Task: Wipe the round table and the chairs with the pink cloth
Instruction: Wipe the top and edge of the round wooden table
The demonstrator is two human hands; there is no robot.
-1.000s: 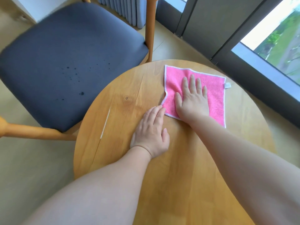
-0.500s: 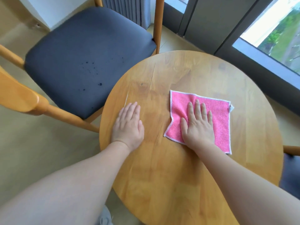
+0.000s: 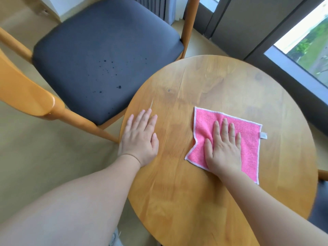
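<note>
The pink cloth (image 3: pixel 248 139), edged in white, lies spread on the round wooden table (image 3: pixel 213 86), right of centre. My right hand (image 3: pixel 223 148) presses flat on the cloth with straight fingers. My left hand (image 3: pixel 140 137) rests flat on the bare wood near the table's left edge. A wooden chair with a dark grey seat (image 3: pixel 106 55) stands to the upper left, its seat marked with small dark spots. A second chair (image 3: pixel 321 190) shows only as a sliver at the right edge.
A wooden armrest (image 3: pixel 26 96) of the left chair juts in at the left. Dark window frames (image 3: pixel 248 32) and glass run along the upper right. Beige floor (image 3: pixel 44 166) lies left of the table. A grey curtain (image 3: pixel 156 6) hangs behind the chair.
My right hand has drawn the cloth from the table's far edge toward me, to right of centre. My left hand slid left to the table's edge. The view has shifted slightly.
</note>
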